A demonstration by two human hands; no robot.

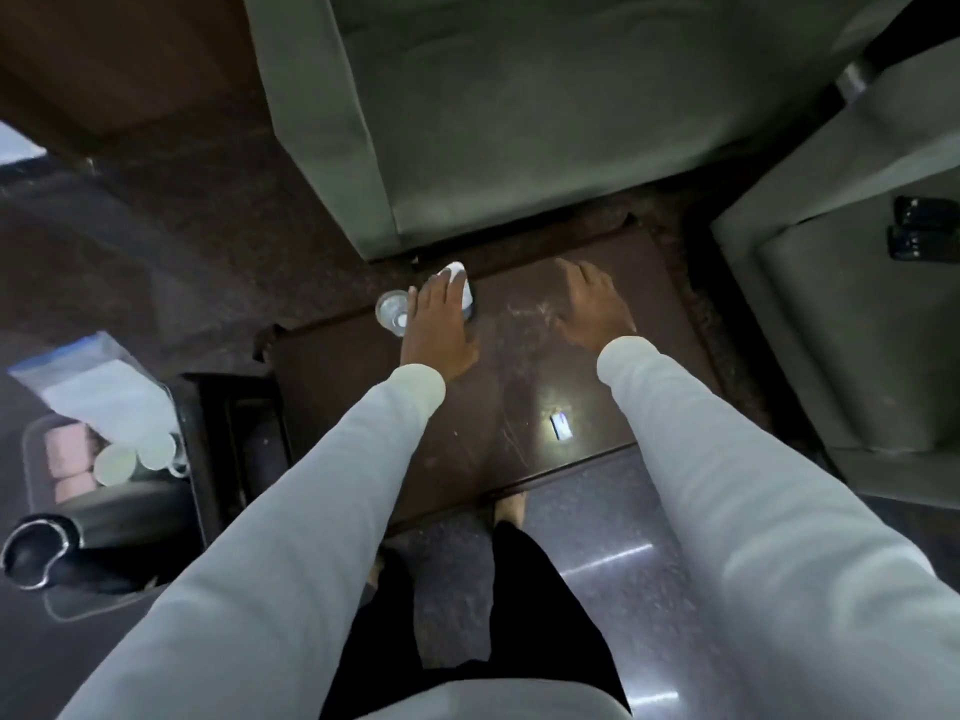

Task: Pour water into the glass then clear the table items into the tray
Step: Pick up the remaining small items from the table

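A clear glass (393,311) stands at the far left corner of the dark brown table (524,407). Right beside it, my left hand (439,327) lies over a white object (457,283) at the table's far edge; whether the fingers grip it I cannot tell. My right hand (592,304) hovers flat and open over the far right part of the table, holding nothing. A tray (36,459) on the left holds white cups (117,464), pink items (67,452), a plastic bag (98,387) and a black jug (67,545).
A grey sofa (493,122) stands just behind the table and a second grey seat (857,304) is at the right with dark remotes (922,228) on it. A small white item (561,426) lies on the table. My bare feet are at the table's near edge.
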